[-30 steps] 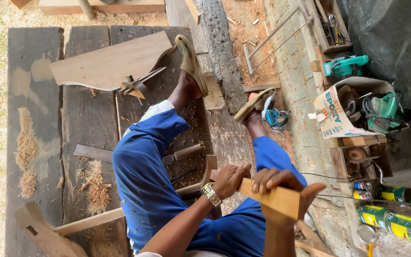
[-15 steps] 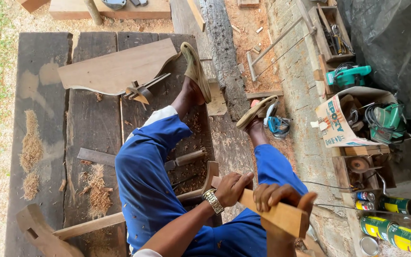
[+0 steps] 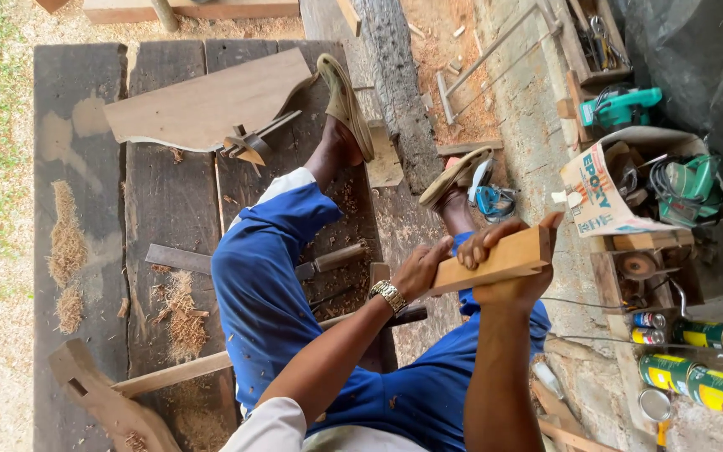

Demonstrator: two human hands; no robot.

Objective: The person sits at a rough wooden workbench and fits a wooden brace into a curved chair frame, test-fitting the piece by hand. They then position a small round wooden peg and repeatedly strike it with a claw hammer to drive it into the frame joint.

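Observation:
Both hands hold a short light-brown wooden block (image 3: 504,255) in front of me, above my knees in blue trousers (image 3: 269,285). My left hand (image 3: 418,269), with a metal wristwatch (image 3: 387,295) on its wrist, grips the block's left end. My right hand (image 3: 508,276) wraps around the block's middle and right part from below, fingers over its top edge. My feet in tan sandals (image 3: 346,105) rest on the dark plank bench (image 3: 169,201) and on the ground beyond it.
On the bench lie a curved wooden board (image 3: 202,109), a hand tool (image 3: 253,146), a chisel (image 3: 332,259), a long wooden piece (image 3: 119,398) and wood shavings (image 3: 182,310). At right are green power tools (image 3: 625,107), a cardboard box (image 3: 608,197) and several cans (image 3: 705,381).
Both hands have lifted the wooden block higher and tilted it, keeping their grip. The view has shifted slightly.

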